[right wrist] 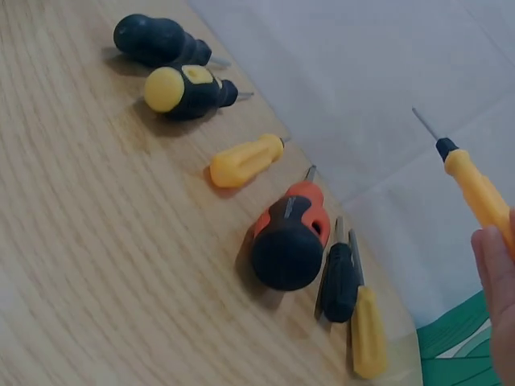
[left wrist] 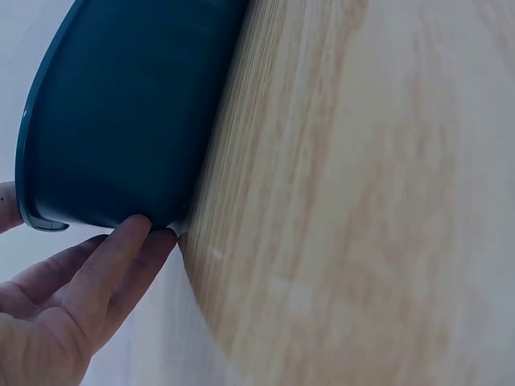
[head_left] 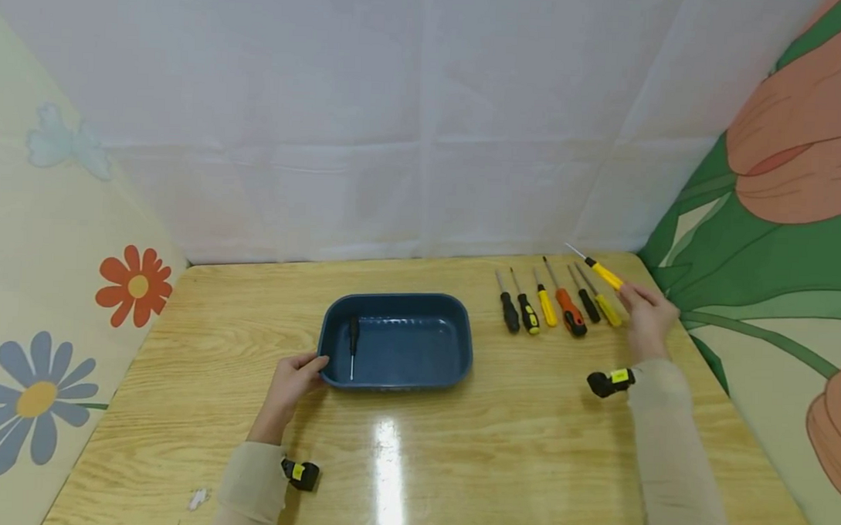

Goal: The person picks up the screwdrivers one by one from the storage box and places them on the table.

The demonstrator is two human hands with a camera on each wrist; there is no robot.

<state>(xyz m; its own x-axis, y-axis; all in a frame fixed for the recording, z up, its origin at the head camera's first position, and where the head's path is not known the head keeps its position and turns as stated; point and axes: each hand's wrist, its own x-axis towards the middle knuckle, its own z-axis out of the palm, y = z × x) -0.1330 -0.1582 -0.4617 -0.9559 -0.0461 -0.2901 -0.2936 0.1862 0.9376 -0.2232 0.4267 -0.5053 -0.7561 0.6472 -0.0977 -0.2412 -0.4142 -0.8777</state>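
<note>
My right hand (head_left: pixel 648 313) holds a yellow-handled screwdriver (head_left: pixel 604 273) with a black collar, raised above the right end of a row of screwdrivers. Its thin shaft points up and to the left in the head view; part of the handle is hidden by the fingers. At the near left corner of a dark blue bin (head_left: pixel 416 386), my left hand (head_left: pixel 294 382) grips the rim. The left wrist view shows fingertips (left wrist: pixel 133 229) against the bin's outer wall and the thumb by the rim. Inside the bin, at its left side, lies a small black screwdriver (head_left: pixel 353 337).
Right of the bin lie a black screwdriver (head_left: pixel 509 312), a black-and-yellow one (head_left: pixel 528 313), a short yellow one (head_left: pixel 546 305), an orange-and-black one (right wrist: pixel 288 241), a slim black one (right wrist: pixel 339 281) and a yellow one (right wrist: pixel 368 334). A white scrap (head_left: pixel 198 499) lies near the front left.
</note>
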